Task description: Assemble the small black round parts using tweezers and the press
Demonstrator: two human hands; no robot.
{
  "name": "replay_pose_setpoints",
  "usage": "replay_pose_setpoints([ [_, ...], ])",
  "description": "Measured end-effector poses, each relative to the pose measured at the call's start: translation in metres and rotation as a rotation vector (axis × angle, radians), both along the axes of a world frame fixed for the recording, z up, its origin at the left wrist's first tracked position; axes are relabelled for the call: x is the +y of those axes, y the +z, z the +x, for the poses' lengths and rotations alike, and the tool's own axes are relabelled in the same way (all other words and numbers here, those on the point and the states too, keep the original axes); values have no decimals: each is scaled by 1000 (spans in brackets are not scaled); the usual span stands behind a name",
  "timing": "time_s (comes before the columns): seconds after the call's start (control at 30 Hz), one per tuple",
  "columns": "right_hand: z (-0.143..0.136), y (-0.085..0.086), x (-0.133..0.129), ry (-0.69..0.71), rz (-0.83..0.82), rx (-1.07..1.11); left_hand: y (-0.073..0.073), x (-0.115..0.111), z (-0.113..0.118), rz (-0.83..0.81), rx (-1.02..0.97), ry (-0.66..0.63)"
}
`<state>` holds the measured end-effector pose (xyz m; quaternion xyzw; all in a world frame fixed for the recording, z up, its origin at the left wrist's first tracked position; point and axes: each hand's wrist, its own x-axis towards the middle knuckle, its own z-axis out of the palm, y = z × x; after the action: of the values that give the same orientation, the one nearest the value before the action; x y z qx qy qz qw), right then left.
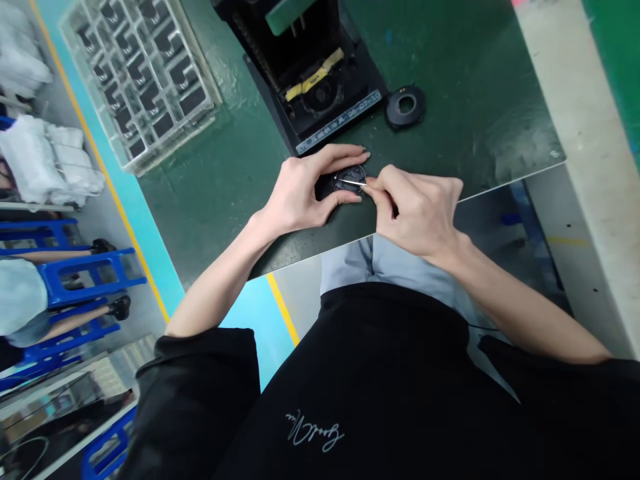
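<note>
A small round black part (356, 173) lies on the green table mat in front of the black fixture. My left hand (297, 193) curves around it, with the fingers on its far side and the thumb on its near side, gripping its edge. Pinched between the thumb and forefinger of my right hand (417, 207) is a thin, shiny pair of tweezers (353, 182). Its tip reaches over the face of the black part, towards its left side. Fine detail on the part is too small to make out.
Just beyond my hands stands a black fixture (277, 110) with a yellow strip (315, 77) and a labelled front edge. A black ring-shaped part (395, 115) lies to its right. At far left is a clear tray (213, 83) of black pieces. The table's near edge runs below my hands.
</note>
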<state>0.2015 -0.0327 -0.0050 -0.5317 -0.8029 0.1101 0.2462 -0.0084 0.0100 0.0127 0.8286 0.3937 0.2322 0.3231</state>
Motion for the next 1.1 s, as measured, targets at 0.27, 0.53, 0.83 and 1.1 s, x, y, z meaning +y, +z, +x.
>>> replay_pose_setpoints([
  [0.27, -1, -5, 0, -22, 44, 58, 0, -1, 1, 2, 24, 22],
  [0.53, 3, -7, 1, -7, 82, 138, 2, -3, 2, -20, -28, 25],
  [0.83, 10, 0, 0, -58, 71, 149, 0, -1, 1, -34, -69, 78],
  [1.1, 10, 9, 3, -9, 75, -33, -3, 0, -1, -40, -89, 83],
])
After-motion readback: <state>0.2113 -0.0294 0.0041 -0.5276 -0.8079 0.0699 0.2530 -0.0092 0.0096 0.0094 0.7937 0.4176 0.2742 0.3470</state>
